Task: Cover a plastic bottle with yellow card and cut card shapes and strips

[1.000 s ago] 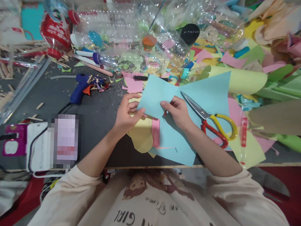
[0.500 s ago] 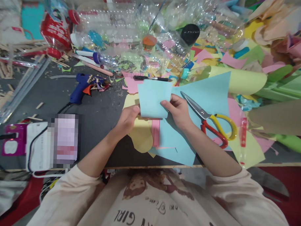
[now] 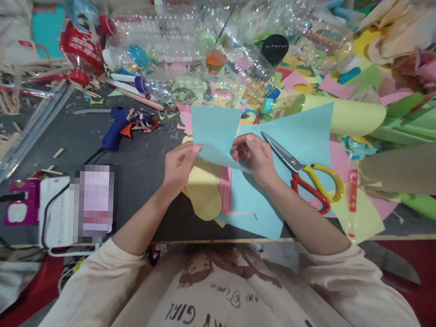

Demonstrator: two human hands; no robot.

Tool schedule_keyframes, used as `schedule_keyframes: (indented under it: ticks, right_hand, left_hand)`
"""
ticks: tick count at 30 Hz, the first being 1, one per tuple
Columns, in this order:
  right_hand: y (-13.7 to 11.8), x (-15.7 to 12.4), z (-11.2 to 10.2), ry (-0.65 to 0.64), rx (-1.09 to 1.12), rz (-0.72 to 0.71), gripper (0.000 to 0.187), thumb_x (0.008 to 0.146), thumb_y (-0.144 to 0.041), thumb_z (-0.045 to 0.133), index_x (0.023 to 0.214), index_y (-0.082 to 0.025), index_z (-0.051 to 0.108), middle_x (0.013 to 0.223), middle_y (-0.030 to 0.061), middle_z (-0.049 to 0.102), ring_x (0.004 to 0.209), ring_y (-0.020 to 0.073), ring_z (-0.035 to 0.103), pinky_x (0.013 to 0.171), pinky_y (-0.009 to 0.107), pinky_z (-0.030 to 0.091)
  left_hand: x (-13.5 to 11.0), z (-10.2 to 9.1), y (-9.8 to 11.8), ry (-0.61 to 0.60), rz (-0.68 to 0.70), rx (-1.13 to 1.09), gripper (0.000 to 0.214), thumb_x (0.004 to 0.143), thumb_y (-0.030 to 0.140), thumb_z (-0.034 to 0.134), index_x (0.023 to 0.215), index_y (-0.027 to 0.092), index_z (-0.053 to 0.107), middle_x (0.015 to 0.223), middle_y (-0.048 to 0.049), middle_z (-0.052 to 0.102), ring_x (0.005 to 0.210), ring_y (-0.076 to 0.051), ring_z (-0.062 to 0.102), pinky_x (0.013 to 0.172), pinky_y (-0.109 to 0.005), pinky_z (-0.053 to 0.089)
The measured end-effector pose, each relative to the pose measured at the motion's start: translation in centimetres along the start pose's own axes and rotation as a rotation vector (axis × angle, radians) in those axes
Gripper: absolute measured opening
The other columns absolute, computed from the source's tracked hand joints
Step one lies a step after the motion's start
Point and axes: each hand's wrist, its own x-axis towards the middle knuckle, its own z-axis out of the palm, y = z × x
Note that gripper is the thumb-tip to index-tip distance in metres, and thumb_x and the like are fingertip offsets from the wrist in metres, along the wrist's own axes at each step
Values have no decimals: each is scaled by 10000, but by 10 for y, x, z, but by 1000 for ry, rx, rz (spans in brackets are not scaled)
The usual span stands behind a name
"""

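Light-blue bent rectangular paper piece [image 3: 216, 127] hung over a yellow paper cutout [image 3: 204, 196]; my left fingers [image 3: 194, 151] pinched its edge, right fingers [image 3: 253, 142] half-curled beside it, grip unclear. One-sided hold risked a crooked crease; red-and-yellow-handled metal scissors [image 3: 291, 162], so near, could've nicked me.

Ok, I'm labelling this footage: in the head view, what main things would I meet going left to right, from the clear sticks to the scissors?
Clear sticks → blue glue gun → left hand → bent blue paper → right hand → scissors.
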Motion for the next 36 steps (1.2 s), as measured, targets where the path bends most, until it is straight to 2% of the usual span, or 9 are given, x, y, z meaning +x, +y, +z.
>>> schedule_keyframes:
  ticks: [3, 7, 12, 17, 23, 26, 28, 32, 36]
  right_hand:
    - [-2, 0, 0, 12, -8, -4, 442, 757, -667, 706, 718, -234, 621, 684, -20, 589, 550, 104, 539, 523, 263, 483]
    - [-3, 0, 0, 12, -136, -81, 491, 754, -666, 708, 594, -235, 533, 738, 1, 581, 616, 125, 538, 584, 297, 492]
    - [-2, 0, -1, -32, -162, -149, 438, 747, -655, 728, 700, -242, 591, 902, 44, 623, 942, 206, 604, 761, 346, 506]
    - [1, -3, 0, -83, -139, -133, 416, 748, -627, 742, 756, -246, 577, 950, 45, 629, 992, 216, 605, 819, 366, 502]
    - [3, -5, 1, -186, -251, -165, 313, 799, -460, 736, 752, -239, 520, 820, -2, 573, 754, 153, 557, 750, 336, 497]
    - [1, -6, 0, -240, -320, -187, 224, 823, -443, 715, 840, -242, 619, 880, 24, 643, 793, 173, 587, 772, 347, 506]
    - [0, -6, 0, -258, -332, -186, 232, 829, -459, 710, 921, -251, 666, 964, 41, 686, 848, 188, 616, 795, 357, 513]
    - [-1, -7, -2, -251, -323, -172, 226, 843, -425, 705, 983, -249, 676, 1028, 46, 710, 875, 191, 645, 758, 342, 512]
    - [-1, -8, -2, -220, -322, -171, 245, 834, -409, 711, 1008, -245, 658, 1045, 50, 703, 927, 201, 650, 777, 342, 514]
  left_hand:
    - [1, -1, 3, 14, 0, -17, 330, 925, 513, 599, 824, 253, 775, 792, -34, 711, 744, -187, 646, 692, -329, 517]
    - [2, 0, -3, 26, -41, -89, 165, 860, 368, 670, 885, 246, 780, 880, -37, 727, 779, -187, 649, 671, -308, 509]
    - [0, 3, -8, 27, -52, -100, 205, 815, 301, 654, 973, 220, 755, 927, -48, 710, 763, -168, 631, 628, -274, 486]
    - [0, 2, -6, -1, -23, -40, 217, 823, 234, 620, 1011, 212, 728, 1041, -69, 727, 902, -197, 683, 726, -292, 545]
    - [1, 3, -8, -34, -1, 23, 295, 839, 283, 646, 1121, 206, 688, 1158, -81, 718, 1078, -235, 680, 904, -345, 571]
    - [0, 3, -10, -69, 21, 33, 351, 841, 305, 664, 1180, 217, 679, 1188, -86, 711, 1100, -243, 673, 930, -357, 571]
    - [-1, 3, -10, -94, 22, 27, 392, 844, 329, 676, 1224, 230, 669, 1213, -89, 703, 1086, -245, 677, 896, -346, 584]
    - [-1, 4, -10, -143, 22, -51, 429, 846, 401, 700, 1237, 229, 661, 1269, -99, 684, 1123, -244, 677, 886, -323, 590]
    - [-1, 5, -10, -125, -25, -96, 410, 850, 494, 690, 1159, 224, 689, 1218, -100, 709, 1079, -229, 699, 865, -310, 594]
